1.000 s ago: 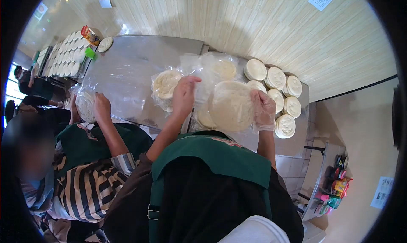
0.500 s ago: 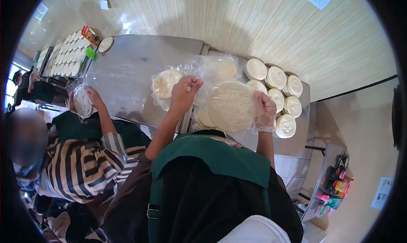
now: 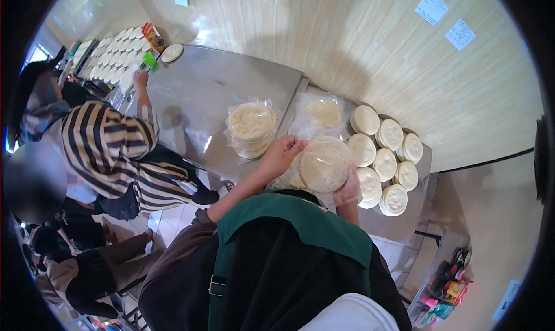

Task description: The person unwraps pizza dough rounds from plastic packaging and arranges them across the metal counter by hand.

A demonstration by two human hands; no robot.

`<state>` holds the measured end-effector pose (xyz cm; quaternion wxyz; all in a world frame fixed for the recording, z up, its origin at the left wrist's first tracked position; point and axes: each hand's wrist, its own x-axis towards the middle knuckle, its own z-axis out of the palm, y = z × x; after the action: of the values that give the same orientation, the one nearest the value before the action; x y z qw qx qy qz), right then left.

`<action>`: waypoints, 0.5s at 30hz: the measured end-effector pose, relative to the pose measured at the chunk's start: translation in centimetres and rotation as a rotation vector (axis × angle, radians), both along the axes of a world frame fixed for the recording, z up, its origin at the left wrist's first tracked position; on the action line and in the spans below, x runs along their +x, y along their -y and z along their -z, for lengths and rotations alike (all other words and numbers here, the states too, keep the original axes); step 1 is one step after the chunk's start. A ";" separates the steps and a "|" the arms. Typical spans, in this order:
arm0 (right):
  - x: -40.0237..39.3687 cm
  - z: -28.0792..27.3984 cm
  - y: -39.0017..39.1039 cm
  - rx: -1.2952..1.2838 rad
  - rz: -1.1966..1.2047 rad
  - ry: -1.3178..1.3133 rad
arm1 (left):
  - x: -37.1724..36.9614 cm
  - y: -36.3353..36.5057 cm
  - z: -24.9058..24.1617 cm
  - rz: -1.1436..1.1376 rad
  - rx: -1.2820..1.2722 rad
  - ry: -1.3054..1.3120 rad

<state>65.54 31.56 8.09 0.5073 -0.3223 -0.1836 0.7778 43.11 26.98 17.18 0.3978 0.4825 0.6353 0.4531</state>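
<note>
Holding a bagged flatbread-like disc (image 3: 325,164) low before the apron, both hands are working at the near edge of the metal table (image 3: 222,76). The left hand (image 3: 283,156) is pinching the clear bag (image 3: 293,168) at its upper left with thumb and fingers together; the gloved right hand (image 3: 348,187) is gripping the disc's lower right edge through film. Compared with half a second ago, the right hand is sitting lower around the disc, the left is no longer overlapping the bagged stack (image 3: 252,126), and the view is turning. The co-worker in stripes (image 3: 107,149), earlier handling a bag with both hands, is now reaching one hand (image 3: 140,78) towards a green object (image 3: 150,60). Pale disc stacks (image 3: 384,163) are standing just right of the right hand; film sheets (image 3: 317,114) are lying beyond the held disc, partly covering another disc. The right hand is hiding part of the held disc's rim. A tray of discs (image 3: 118,53) and a red-and-yellow box (image 3: 153,37) are standing at far left. Two wall papers (image 3: 445,21) are showing lines of print too small to read; the box lettering is also staying illegible.
</note>
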 end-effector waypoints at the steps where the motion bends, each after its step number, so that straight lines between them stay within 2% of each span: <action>1: 0.1 0.5 -0.6 0.030 0.000 0.053 | -0.3 0.0 0.0 0.036 0.001 0.041; 4: 0.8 -0.5 -2.3 0.025 0.047 0.162 | -2.3 0.3 -0.1 0.271 -0.082 0.158; 5: 1.7 1.3 -3.7 0.018 -0.045 0.186 | -2.7 0.3 -0.2 0.299 -0.103 0.164; 7: 1.4 0.8 -3.9 0.096 -0.110 0.301 | -2.6 0.7 -0.5 0.366 -0.144 0.182; 10: -0.2 0.9 -5.3 0.068 -0.131 0.397 | -1.7 0.5 -1.7 0.319 -0.145 0.182; 15: -0.5 0.0 -6.3 0.089 0.038 0.618 | -2.1 -0.4 1.7 0.074 -0.047 0.296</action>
<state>65.08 37.90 8.14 0.4556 -0.5244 -0.3568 0.6245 41.06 27.40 15.49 0.5146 0.4242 0.5619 0.4894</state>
